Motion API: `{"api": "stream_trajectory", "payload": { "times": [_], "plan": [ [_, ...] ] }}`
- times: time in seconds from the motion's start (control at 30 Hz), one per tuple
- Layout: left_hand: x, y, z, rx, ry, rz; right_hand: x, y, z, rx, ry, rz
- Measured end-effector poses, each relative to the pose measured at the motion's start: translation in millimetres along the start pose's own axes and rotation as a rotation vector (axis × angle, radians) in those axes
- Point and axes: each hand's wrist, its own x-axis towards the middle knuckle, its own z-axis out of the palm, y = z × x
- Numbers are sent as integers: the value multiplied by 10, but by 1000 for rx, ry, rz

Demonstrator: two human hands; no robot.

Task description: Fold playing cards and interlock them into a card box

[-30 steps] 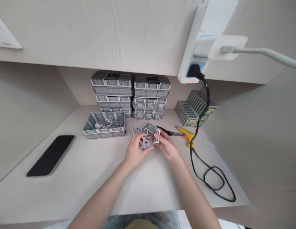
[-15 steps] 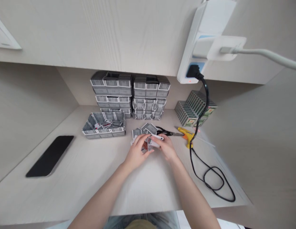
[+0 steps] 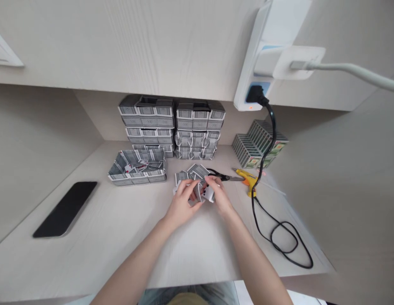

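Observation:
My left hand [image 3: 182,203] grips a bent playing card [image 3: 199,191] between thumb and fingers. Close on its right, my right hand [image 3: 220,197] pinches another folded card [image 3: 209,193], white with black marks. Just beyond both hands lies a loose pile of grey-backed cards [image 3: 198,170]. Black scissors [image 3: 220,176] lie right of that pile, partly behind my right hand. An open box made of cards [image 3: 138,179] stands to the left with small folded cards [image 3: 142,165] inside.
Stacked card boxes [image 3: 149,116] stand at the back, beside a second stack [image 3: 200,120]. Green-and-white packs [image 3: 248,150], a yellow glue gun [image 3: 248,180] and its looping black cable [image 3: 279,250] are on the right. A phone [image 3: 65,209] lies left. A power strip [image 3: 251,63] hangs above.
The card in my right hand has come away from the one in my left and turned, showing its black marks. The view has shifted slightly.

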Motion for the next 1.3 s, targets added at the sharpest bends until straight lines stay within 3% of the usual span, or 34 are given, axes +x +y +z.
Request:
{"api": "stream_trajectory", "payload": {
  "times": [0.4, 0.93, 1.3],
  "plan": [
    [-26, 30, 35, 37, -146, 67, 51, 106, -34, -392, -74, 5],
    [-42, 1, 61, 137, -163, 96, 100, 185, -62, -488, 12, 100],
    [-47, 15, 50, 265, -141, 106, 49, 143, -42, -562, 2, 46]
  ]
}}
